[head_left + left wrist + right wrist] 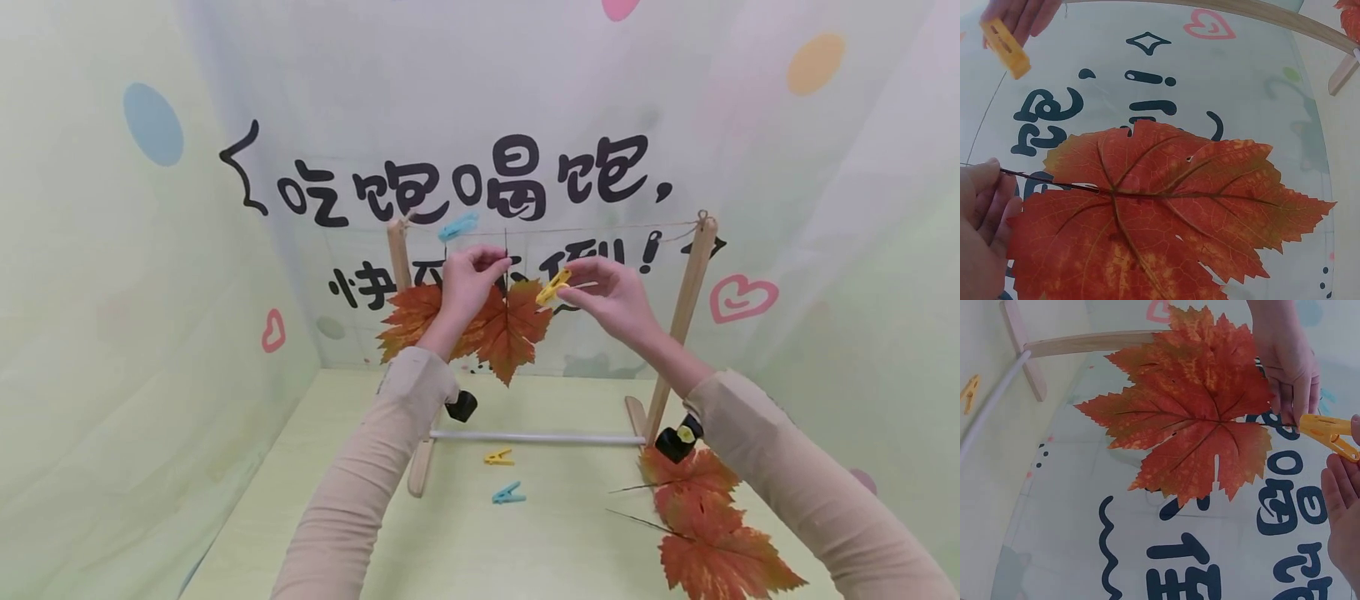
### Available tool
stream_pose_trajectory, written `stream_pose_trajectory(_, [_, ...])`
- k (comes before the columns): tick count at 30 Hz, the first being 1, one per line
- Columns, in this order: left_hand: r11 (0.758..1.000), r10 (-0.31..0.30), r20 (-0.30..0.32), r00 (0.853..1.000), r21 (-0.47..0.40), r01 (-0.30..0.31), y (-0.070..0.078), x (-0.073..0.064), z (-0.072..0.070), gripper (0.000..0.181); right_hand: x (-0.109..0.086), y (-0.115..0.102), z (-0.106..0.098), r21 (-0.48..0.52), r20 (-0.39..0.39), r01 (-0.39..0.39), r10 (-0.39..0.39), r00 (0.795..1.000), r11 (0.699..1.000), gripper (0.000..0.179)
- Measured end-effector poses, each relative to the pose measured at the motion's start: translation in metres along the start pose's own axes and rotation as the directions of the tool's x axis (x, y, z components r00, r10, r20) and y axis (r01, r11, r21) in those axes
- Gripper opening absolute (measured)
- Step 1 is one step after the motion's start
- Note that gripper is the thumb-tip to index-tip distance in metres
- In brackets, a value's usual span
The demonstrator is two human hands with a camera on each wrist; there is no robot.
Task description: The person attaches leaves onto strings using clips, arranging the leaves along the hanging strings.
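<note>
My left hand [467, 287] pinches the thin dark stem [1047, 179] of an orange-red maple leaf [513, 333] between thumb and fingertips. The stem's top reaches up to the string [607, 228], and the leaf hangs point down. To its right, my right hand [617, 302] holds a yellow clothespin [553, 287] between thumb and fingers, beside the stem. Further left, a blue clothespin [459, 227] sits on the string above another maple leaf [405, 321], which my left hand and the nearer leaf partly cover.
The string runs between two wooden posts [686, 312], joined low down by a white rod [540, 437]. A yellow clothespin [498, 457] and a blue clothespin [508, 493] lie on the table [420, 550]. Several stemmed maple leaves [723, 558] lie at the right, near my right forearm.
</note>
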State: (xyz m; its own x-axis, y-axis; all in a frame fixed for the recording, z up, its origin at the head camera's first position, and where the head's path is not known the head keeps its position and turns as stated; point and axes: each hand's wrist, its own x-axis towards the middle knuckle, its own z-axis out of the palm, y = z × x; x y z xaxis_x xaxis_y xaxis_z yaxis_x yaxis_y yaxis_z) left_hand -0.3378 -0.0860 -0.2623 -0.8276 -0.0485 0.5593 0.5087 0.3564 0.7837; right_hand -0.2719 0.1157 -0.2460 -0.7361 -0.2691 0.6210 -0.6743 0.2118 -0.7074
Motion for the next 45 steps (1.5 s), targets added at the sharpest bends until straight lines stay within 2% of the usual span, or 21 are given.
stream_pose_trajectory(12, [1.000, 0.005, 0.003, 1.000, 0.002, -0.005, 0.000, 0.002, 0.002, 0.017, 0.041, 0.000, 0.000, 0.083, -0.078, 0.065, -0.059, 0.995, 0.994, 0.032])
stream_pose_trajectory(17, [1.000, 0.015, 0.017, 1.000, 0.015, -0.015, -0.002, 0.001, 0.003, 0.018, 0.051, -0.005, -0.002, 0.075, -0.097, 0.082, -0.074, 0.993, 0.994, 0.031])
stream_pose_trajectory(24, [0.999, 0.011, 0.012, 1.000, 0.034, -0.011, -0.002, 0.001, 0.005, 0.019, 0.064, -0.006, -0.003, 0.015, -0.149, 0.038, -0.036, 0.988, 0.999, 0.028])
stream_pose_trajectory(31, [0.999, -0.009, 0.021, 1.000, 0.031, 0.009, 0.001, 0.001, 0.006, 0.016, 0.072, 0.000, 0.003, 0.063, -0.184, 0.000, 0.012, 0.983, 0.998, 0.026])
stream_pose_trajectory(37, [0.999, -0.017, 0.021, 1.000, 0.031, 0.016, 0.000, 0.001, 0.006, 0.018, 0.077, 0.003, 0.008, 0.132, -0.241, -0.013, 0.045, 0.970, 0.991, 0.024])
stream_pose_trajectory(45, [0.999, -0.019, 0.032, 0.999, 0.038, 0.018, 0.000, 0.002, 0.007, 0.018, 0.084, 0.009, 0.010, 0.154, -0.250, -0.042, 0.080, 0.965, 0.987, 0.023])
